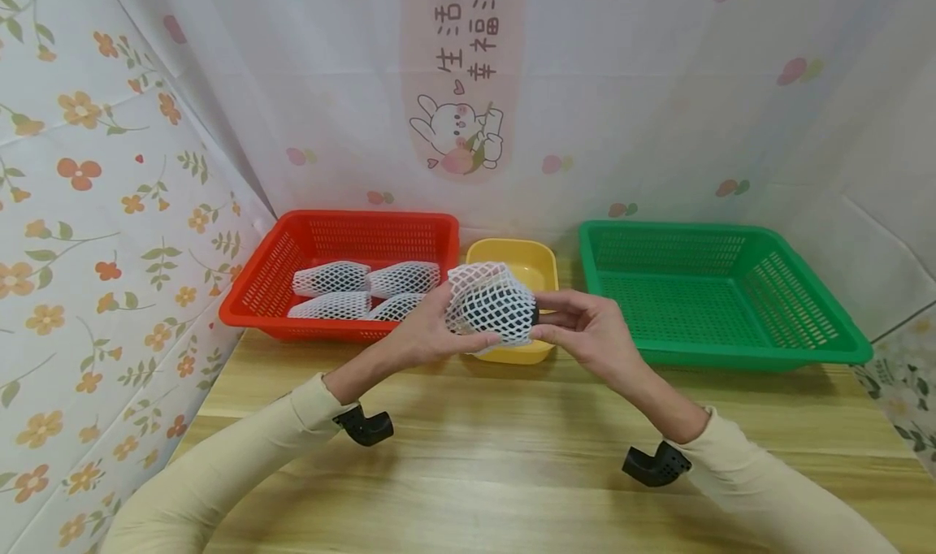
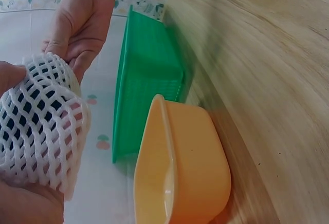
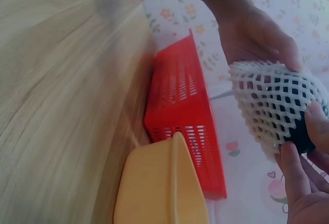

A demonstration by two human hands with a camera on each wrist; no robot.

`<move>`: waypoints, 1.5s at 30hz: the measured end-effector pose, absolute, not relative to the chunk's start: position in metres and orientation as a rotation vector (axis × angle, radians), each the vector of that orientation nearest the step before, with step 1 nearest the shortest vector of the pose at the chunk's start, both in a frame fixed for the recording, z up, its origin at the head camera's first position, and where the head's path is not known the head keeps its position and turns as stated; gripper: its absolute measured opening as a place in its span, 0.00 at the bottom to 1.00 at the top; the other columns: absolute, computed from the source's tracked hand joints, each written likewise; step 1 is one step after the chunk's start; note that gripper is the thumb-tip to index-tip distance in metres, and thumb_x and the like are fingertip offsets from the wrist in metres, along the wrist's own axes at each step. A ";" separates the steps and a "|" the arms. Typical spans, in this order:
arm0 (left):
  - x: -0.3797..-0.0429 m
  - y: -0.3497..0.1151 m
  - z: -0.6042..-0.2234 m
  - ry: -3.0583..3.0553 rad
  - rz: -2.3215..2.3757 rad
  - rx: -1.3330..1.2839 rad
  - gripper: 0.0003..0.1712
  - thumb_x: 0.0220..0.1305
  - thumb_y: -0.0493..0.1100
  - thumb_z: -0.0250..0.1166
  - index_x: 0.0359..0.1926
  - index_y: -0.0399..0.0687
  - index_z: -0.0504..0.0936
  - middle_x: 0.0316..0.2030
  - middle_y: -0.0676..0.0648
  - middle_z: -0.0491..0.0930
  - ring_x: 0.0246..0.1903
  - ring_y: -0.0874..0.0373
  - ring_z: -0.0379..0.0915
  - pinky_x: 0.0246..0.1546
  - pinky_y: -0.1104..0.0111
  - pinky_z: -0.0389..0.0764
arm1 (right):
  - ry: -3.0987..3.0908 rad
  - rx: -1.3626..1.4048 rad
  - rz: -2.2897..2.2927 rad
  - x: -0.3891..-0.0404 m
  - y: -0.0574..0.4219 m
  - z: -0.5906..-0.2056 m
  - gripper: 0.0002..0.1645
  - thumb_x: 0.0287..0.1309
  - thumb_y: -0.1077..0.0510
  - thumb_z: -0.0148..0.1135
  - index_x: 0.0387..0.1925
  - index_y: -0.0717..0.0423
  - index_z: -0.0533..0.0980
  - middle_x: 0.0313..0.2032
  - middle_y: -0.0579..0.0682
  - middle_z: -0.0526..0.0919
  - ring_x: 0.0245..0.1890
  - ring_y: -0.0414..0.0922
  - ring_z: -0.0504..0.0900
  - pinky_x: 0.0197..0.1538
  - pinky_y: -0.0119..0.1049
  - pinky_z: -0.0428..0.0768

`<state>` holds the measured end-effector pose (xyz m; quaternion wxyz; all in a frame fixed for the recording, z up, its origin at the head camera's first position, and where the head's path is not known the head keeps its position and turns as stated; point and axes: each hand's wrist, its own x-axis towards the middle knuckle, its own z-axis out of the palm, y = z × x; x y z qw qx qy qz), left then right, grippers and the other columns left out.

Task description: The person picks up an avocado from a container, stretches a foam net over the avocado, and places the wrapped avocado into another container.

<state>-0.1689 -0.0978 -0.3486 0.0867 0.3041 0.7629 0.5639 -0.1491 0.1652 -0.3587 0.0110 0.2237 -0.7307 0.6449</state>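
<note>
A white foam net sleeve [image 1: 491,302] with a dark rounded thing [image 3: 299,135] inside is held up over the yellow bin [image 1: 541,266]. The netting hides most of the dark thing, so its kind cannot be told. My left hand [image 1: 430,326] grips the sleeve from the left, thumb across its front. At the right end, where the dark thing shows bare, my right hand [image 1: 595,331] pinches it between thumb and fingers. Several similar foam net sleeves [image 1: 332,279] lie in the red basket [image 1: 340,326], dark things showing through their mesh.
A green basket [image 1: 753,355] stands on the right of the wooden table [image 1: 468,456], with nothing seen inside. The yellow bin sits between the two baskets. Behind them hangs a printed cloth [image 1: 585,115], and a flowered cloth [image 1: 110,237] covers the left side.
</note>
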 end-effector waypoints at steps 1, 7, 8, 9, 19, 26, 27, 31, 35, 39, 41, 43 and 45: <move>-0.169 -0.098 -0.349 2.279 1.676 0.910 0.41 0.58 0.45 0.76 0.69 0.48 0.67 0.56 0.50 0.76 0.53 0.54 0.73 0.55 0.61 0.78 | -2.277 0.686 2.015 -0.149 0.164 -0.359 0.23 0.53 0.74 0.72 0.53 0.69 0.80 0.50 0.61 0.85 0.43 0.50 0.88 0.42 0.42 0.85; -0.169 -0.098 -0.349 2.304 1.679 0.861 0.42 0.57 0.47 0.77 0.69 0.49 0.66 0.57 0.51 0.75 0.54 0.54 0.71 0.58 0.59 0.75 | -2.294 0.642 1.966 -0.150 0.158 -0.357 0.20 0.53 0.73 0.74 0.49 0.69 0.81 0.47 0.60 0.86 0.41 0.49 0.88 0.41 0.41 0.85; -0.169 -0.098 -0.349 2.307 1.681 0.850 0.42 0.57 0.47 0.77 0.69 0.49 0.67 0.57 0.51 0.75 0.54 0.54 0.71 0.58 0.59 0.75 | -2.300 0.639 1.955 -0.150 0.157 -0.356 0.19 0.54 0.72 0.74 0.48 0.69 0.81 0.46 0.60 0.86 0.41 0.49 0.88 0.41 0.41 0.86; -0.169 -0.098 -0.349 2.308 1.681 0.846 0.43 0.57 0.47 0.77 0.69 0.49 0.67 0.57 0.51 0.75 0.54 0.54 0.71 0.58 0.59 0.75 | -2.306 0.638 1.950 -0.150 0.156 -0.355 0.18 0.54 0.72 0.74 0.48 0.68 0.82 0.45 0.60 0.86 0.40 0.49 0.89 0.40 0.40 0.86; -0.171 -0.095 -0.350 2.274 1.738 0.872 0.44 0.52 0.43 0.80 0.68 0.47 0.68 0.58 0.50 0.75 0.55 0.53 0.72 0.59 0.59 0.74 | -2.321 0.648 1.924 -0.148 0.149 -0.355 0.15 0.53 0.76 0.71 0.44 0.71 0.82 0.40 0.64 0.86 0.35 0.47 0.88 0.38 0.38 0.86; -0.169 -0.094 -0.353 2.310 1.757 0.912 0.42 0.50 0.39 0.81 0.64 0.41 0.71 0.55 0.48 0.78 0.52 0.52 0.73 0.55 0.61 0.77 | -2.331 0.677 1.908 -0.145 0.149 -0.354 0.16 0.53 0.78 0.69 0.45 0.71 0.81 0.40 0.61 0.85 0.37 0.47 0.87 0.41 0.38 0.85; -0.169 -0.095 -0.354 2.312 1.755 0.916 0.41 0.50 0.39 0.81 0.64 0.41 0.71 0.54 0.48 0.78 0.52 0.53 0.74 0.55 0.61 0.78 | -2.329 0.691 1.917 -0.144 0.150 -0.355 0.17 0.53 0.77 0.69 0.46 0.71 0.81 0.40 0.62 0.85 0.38 0.48 0.87 0.42 0.39 0.85; -0.168 -0.096 -0.354 2.300 1.777 0.919 0.41 0.51 0.39 0.81 0.64 0.42 0.71 0.54 0.49 0.78 0.52 0.53 0.75 0.55 0.62 0.78 | -2.292 0.753 1.913 -0.144 0.155 -0.356 0.18 0.54 0.77 0.68 0.48 0.70 0.80 0.42 0.61 0.84 0.40 0.50 0.86 0.45 0.39 0.85; -0.167 -0.097 -0.352 2.297 1.810 0.885 0.41 0.50 0.38 0.81 0.65 0.43 0.71 0.55 0.49 0.78 0.53 0.53 0.75 0.57 0.61 0.77 | -2.187 0.759 1.861 -0.147 0.159 -0.356 0.14 0.60 0.76 0.63 0.48 0.71 0.75 0.43 0.61 0.81 0.42 0.48 0.82 0.47 0.34 0.83; -0.165 -0.097 -0.350 2.329 1.785 0.861 0.42 0.49 0.39 0.82 0.64 0.41 0.72 0.55 0.49 0.79 0.53 0.53 0.75 0.57 0.62 0.77 | -2.128 0.682 1.908 -0.149 0.159 -0.354 0.13 0.69 0.70 0.57 0.51 0.73 0.69 0.48 0.61 0.75 0.47 0.50 0.79 0.48 0.35 0.82; -0.164 -0.096 -0.350 2.330 1.773 0.869 0.43 0.49 0.39 0.82 0.65 0.41 0.71 0.55 0.48 0.79 0.52 0.53 0.75 0.56 0.62 0.77 | -2.164 0.661 1.973 -0.150 0.158 -0.353 0.17 0.72 0.65 0.55 0.57 0.71 0.67 0.54 0.59 0.73 0.52 0.52 0.78 0.51 0.42 0.82; -0.163 -0.095 -0.350 2.316 1.774 0.883 0.42 0.50 0.39 0.81 0.65 0.40 0.71 0.55 0.47 0.78 0.52 0.52 0.74 0.55 0.62 0.78 | -2.250 0.660 2.029 -0.151 0.156 -0.353 0.24 0.74 0.60 0.55 0.64 0.66 0.64 0.61 0.58 0.71 0.59 0.56 0.76 0.54 0.49 0.81; -0.163 -0.094 -0.349 2.299 1.776 0.911 0.42 0.51 0.38 0.80 0.65 0.40 0.70 0.55 0.47 0.77 0.52 0.51 0.74 0.54 0.62 0.79 | -2.352 0.686 2.095 -0.152 0.154 -0.354 0.31 0.73 0.55 0.56 0.71 0.59 0.60 0.66 0.58 0.68 0.60 0.59 0.75 0.54 0.51 0.80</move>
